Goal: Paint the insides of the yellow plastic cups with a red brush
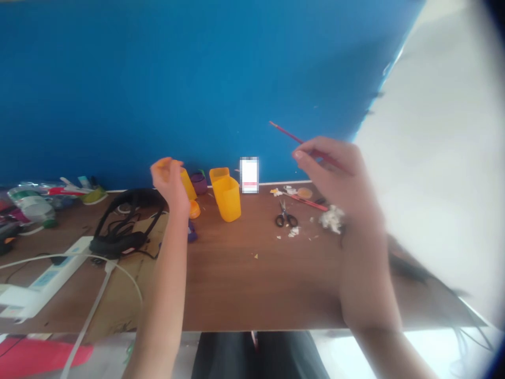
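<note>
My right hand (331, 163) is raised over the right side of the table, its thumb and fingers closed on a thin red paintbrush (288, 133). The brush's tip points up and left, towards the blue wall. My left hand (169, 179) is lifted over the back left, fingers curled; what they hold, if anything, is hidden. A yellow object (188, 184) shows just behind that hand, with an orange lidded pot (194, 209) below it. Between my hands stand yellow open cups (229, 200). Scissors with black handles (285, 218) lie to their right.
White scraps (332, 219) and a red stick (310, 202) lie at the back right. A white upright item (249, 175) leans by the wall. Black headphones (118, 237), a white power strip (51, 276) with cables, and clutter fill the left. A purple pot (199, 183) stands behind.
</note>
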Available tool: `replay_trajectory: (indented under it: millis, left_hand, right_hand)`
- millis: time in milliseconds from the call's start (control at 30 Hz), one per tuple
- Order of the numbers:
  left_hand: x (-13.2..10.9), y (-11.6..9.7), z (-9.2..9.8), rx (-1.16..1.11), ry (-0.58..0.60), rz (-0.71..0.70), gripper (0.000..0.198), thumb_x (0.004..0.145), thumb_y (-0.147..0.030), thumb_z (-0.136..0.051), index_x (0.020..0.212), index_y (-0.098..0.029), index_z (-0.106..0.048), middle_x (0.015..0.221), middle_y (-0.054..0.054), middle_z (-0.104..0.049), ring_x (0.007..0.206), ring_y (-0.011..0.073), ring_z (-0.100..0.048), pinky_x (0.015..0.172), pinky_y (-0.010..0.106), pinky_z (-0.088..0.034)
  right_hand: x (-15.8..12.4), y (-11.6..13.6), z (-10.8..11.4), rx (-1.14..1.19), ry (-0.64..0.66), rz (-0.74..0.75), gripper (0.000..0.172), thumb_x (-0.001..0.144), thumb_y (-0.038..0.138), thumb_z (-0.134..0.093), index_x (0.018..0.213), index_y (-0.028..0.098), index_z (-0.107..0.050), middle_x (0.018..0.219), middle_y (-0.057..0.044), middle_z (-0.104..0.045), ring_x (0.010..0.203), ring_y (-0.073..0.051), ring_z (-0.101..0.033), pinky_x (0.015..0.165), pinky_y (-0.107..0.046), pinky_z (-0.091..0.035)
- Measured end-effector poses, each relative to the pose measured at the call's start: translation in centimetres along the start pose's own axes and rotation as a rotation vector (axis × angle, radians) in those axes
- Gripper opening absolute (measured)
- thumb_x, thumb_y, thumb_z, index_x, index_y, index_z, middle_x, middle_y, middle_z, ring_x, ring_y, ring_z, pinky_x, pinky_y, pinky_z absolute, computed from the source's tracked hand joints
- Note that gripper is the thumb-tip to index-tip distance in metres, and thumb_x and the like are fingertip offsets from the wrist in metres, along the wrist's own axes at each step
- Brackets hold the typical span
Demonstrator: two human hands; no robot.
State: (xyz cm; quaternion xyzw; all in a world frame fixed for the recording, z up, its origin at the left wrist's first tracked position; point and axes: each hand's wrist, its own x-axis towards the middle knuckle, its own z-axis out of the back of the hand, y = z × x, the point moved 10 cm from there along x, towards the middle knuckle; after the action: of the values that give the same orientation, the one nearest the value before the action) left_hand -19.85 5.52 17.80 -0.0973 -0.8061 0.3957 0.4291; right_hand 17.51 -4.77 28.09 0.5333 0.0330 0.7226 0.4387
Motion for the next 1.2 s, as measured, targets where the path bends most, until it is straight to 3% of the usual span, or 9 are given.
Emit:
replay_trajectory:
  millis: [33, 100, 233, 300, 467, 767, 900, 1100, 1200]
  left_hand:
    - [1.4, 1.3, 1.5, 0.143, -0.16, 0.01, 0.037, 0.087, -0.041, -0.063, 0.115, -0.019, -0.05, 0.106, 0.006, -0.063, 0.091, 0.0129, -0.062, 0.081, 0.026, -0.049]
    - [3.2, 5.2, 2.8, 0.446, -0.244, 0.155, 0.056, 0.08, -0.042, -0.071, 0.122, -0.018, -0.044, 0.124, 0.013, -0.055, 0.115, 0.0198, -0.057, 0.097, 0.034, -0.047]
    - [4.4, 11.0, 3.3, 0.787, -0.116, 0.271, 0.105, 0.062, -0.047, -0.086, 0.141, -0.013, -0.025, 0.149, 0.025, -0.034, 0.145, 0.036, -0.029, 0.117, 0.048, -0.028]
    - [4.6, 12.3, 3.3, 0.829, -0.055, 0.287, 0.114, 0.06, -0.044, -0.087, 0.145, -0.012, -0.018, 0.148, 0.026, -0.035, 0.144, 0.0378, -0.032, 0.116, 0.048, -0.029]
    - [5.0, 12.7, 2.9, 0.963, 0.095, 0.286, 0.096, 0.065, -0.032, -0.084, 0.141, -0.017, -0.027, 0.138, 0.02, -0.047, 0.129, 0.0365, -0.051, 0.107, 0.05, -0.04]
    - [3.9, 13.6, 3.8, 1.113, 0.264, 0.375, 0.09, 0.055, -0.037, -0.089, 0.127, -0.017, -0.038, 0.132, 0.019, -0.052, 0.134, 0.0427, -0.042, 0.108, 0.056, -0.038]
    - [4.9, 11.4, 4.4, 1.036, 0.172, 0.322, 0.086, 0.057, -0.031, -0.087, 0.126, -0.019, -0.038, 0.133, 0.016, -0.05, 0.125, 0.0366, -0.052, 0.103, 0.051, -0.044]
    - [5.7, 1.0, 2.9, 0.7, 0.002, -0.066, 0.097, 0.058, -0.02, -0.086, 0.139, -0.017, -0.033, 0.14, 0.017, -0.039, 0.135, 0.0318, -0.041, 0.113, 0.047, -0.037]
    - [4.8, -2.2, 1.4, 0.265, 0.044, -0.03, 0.094, 0.077, -0.029, -0.075, 0.148, -0.026, -0.013, 0.145, 0.013, -0.04, 0.133, 0.024, -0.047, 0.111, 0.043, -0.042]
  right_hand:
    - [0.0, -0.1, 0.1, 0.002, -0.001, -0.006, 0.016, 0.093, 0.036, -0.059, 0.087, 0.026, -0.07, 0.083, 0.0, -0.068, 0.075, -0.016, -0.062, 0.06, -0.029, -0.042]
    - [0.0, -0.2, 0.3, -0.002, -0.005, -0.019, 0.016, 0.093, 0.037, -0.059, 0.087, 0.026, -0.07, 0.082, 0.0, -0.068, 0.074, -0.015, -0.062, 0.059, -0.029, -0.041]
    - [0.1, -0.7, 0.5, -0.009, -0.01, -0.048, 0.017, 0.093, 0.038, -0.06, 0.089, 0.026, -0.07, 0.082, 0.0, -0.068, 0.072, -0.014, -0.062, 0.056, -0.027, -0.038]
    - [0.0, -0.8, 0.7, -0.005, -0.019, -0.054, 0.018, 0.093, 0.04, -0.06, 0.089, 0.026, -0.07, 0.08, 0.0, -0.068, 0.07, -0.014, -0.062, 0.054, -0.027, -0.038]
    - [-0.2, -0.3, 1.5, -0.011, -0.057, -0.038, 0.017, 0.093, 0.039, -0.061, 0.088, 0.025, -0.07, 0.08, 0.001, -0.068, 0.071, -0.013, -0.061, 0.058, -0.026, -0.04]
    - [-0.5, 0.3, 2.0, -0.008, -0.083, -0.038, 0.014, 0.092, 0.035, -0.062, 0.088, 0.026, -0.071, 0.082, 0.002, -0.068, 0.074, -0.013, -0.063, 0.06, -0.027, -0.042]
    - [-0.6, 0.3, 2.0, -0.007, -0.095, -0.03, 0.015, 0.093, 0.036, -0.061, 0.088, 0.026, -0.071, 0.083, 0.001, -0.069, 0.076, -0.013, -0.064, 0.06, -0.027, -0.042]
    - [-0.6, 1.0, 1.9, -0.006, -0.088, -0.022, 0.019, 0.094, 0.04, -0.06, 0.088, 0.026, -0.072, 0.081, 0.001, -0.068, 0.074, -0.014, -0.063, 0.062, -0.028, -0.042]
    - [-0.7, 1.0, 2.3, 0.027, -0.109, -0.062, 0.03, 0.096, 0.046, -0.055, 0.082, 0.025, -0.072, 0.074, 0.0, -0.067, 0.068, -0.014, -0.061, 0.059, -0.029, -0.041]
